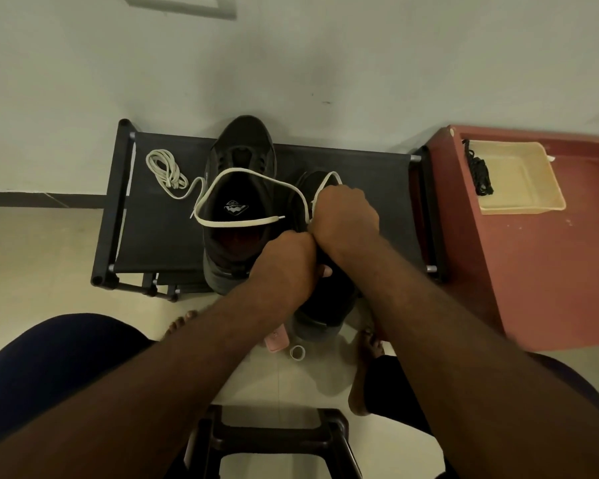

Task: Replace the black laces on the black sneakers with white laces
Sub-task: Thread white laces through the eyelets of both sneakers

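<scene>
Black sneaker A [242, 146] stands on the black fabric rack [159, 236], toe toward the wall. Black sneaker B [325, 305] is just beside it on the right, largely hidden under both hands. The red table [533, 271] right of the rack bears a beige tray [523, 181] holding black laces [479, 174]. The hands touch. The left hand [284, 257] is curled on sneaker B. The right hand [346, 219] is closed round a white lace [236, 223] that loops over sneaker A. A spare white lace [166, 167] lies coiled at the rack's left end.
</scene>
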`<state>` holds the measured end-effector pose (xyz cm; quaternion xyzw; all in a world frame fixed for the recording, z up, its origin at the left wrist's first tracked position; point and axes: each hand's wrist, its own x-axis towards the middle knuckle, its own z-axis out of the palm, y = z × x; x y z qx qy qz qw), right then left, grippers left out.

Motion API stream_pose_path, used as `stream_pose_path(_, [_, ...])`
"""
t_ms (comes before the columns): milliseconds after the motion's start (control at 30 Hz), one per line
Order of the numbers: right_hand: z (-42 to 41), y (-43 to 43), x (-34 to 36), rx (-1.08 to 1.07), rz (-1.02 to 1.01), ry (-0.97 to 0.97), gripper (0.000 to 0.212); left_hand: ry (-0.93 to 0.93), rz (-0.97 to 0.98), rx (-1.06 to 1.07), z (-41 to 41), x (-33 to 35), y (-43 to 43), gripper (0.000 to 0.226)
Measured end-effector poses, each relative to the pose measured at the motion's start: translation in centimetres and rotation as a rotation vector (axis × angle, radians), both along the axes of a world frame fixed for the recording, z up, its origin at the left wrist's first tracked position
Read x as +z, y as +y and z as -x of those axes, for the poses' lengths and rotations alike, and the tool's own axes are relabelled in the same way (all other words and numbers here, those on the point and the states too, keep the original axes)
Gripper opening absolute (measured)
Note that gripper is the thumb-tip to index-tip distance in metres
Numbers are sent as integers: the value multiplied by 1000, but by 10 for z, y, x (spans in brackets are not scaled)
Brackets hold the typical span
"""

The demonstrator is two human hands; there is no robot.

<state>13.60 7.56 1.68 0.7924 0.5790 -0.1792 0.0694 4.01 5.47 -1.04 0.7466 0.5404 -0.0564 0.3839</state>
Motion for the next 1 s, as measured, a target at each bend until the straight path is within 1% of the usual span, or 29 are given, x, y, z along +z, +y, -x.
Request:
stream_pose_path(167, [-1, 1, -1, 38, 15, -32, 33, -3, -2, 11, 0, 0, 1, 26])
stream_pose_path(300, [-1, 0, -2, 38, 0, -36, 32, -6, 9, 20, -1, 1, 1, 25])
stream_pose_path(400, [-1, 0, -4, -16, -8, 12, 29, 12, 16, 1, -2, -2, 3, 28])
stream_pose_path(500, [-1, 1, -9, -129, -60, 123, 22, 18, -7, -36, -2, -5, 4, 29])
stream_pose_path(567, [-1, 1, -12, -179, -83, 151, 26, 21, -20, -38, -3, -6, 4, 29])
stream_pose_path(633, [-1, 2, -13, -189, -51, 138, 38, 20, -12, -35, -4, -7, 4, 30])
stream_pose_path(700, [-4, 7, -12, -169, 2, 124, 44, 23, 0, -46, -4, -8, 5, 33])
stream_pose_path(867, [-2, 19, -3, -63, 99, 47, 40, 19, 30, -25, -5, -8, 5, 47])
stream_pose_path(933, [-1, 20, -3, -51, 128, 20, 38, 30, 31, -33, -6, -8, 4, 52])
stream_pose_path(1000, [-2, 21, -3, -58, 172, 9, 36, 23, 32, -30, -7, -7, 3, 51])
